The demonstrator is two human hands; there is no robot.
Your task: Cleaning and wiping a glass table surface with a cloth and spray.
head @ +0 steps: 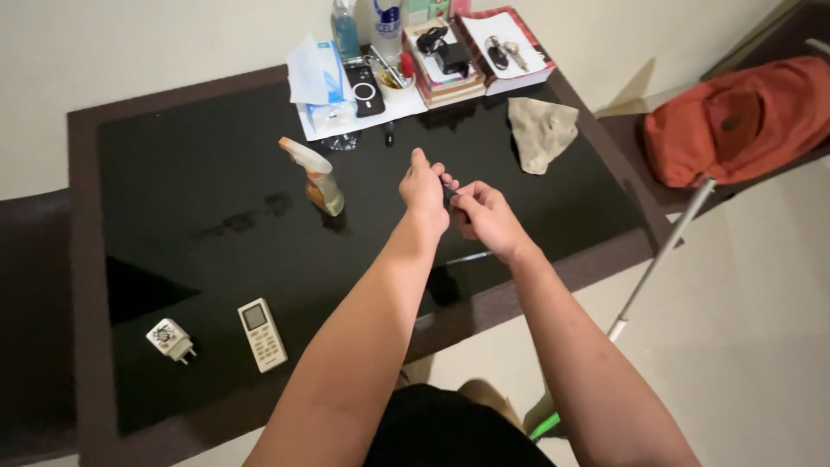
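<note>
Both my hands meet over the middle of a black glass table (199,173). My left hand (423,190) and my right hand (484,216) pinch a small dark object (449,191) between their fingertips; most of it is hidden, so I cannot tell what it is. A spray bottle (318,179) with a pale trigger head and yellowish liquid stands just left of my left hand. A crumpled beige cloth (540,130) lies to the right, beyond my right hand.
A white remote control (262,334) and a white plug adapter (170,339) lie near the front left edge. Tissue pack (322,86), bottles, phone and stacked books (484,47) crowd the far edge. An orange backpack (735,117) rests at right; a white pole (661,255) leans beside the table.
</note>
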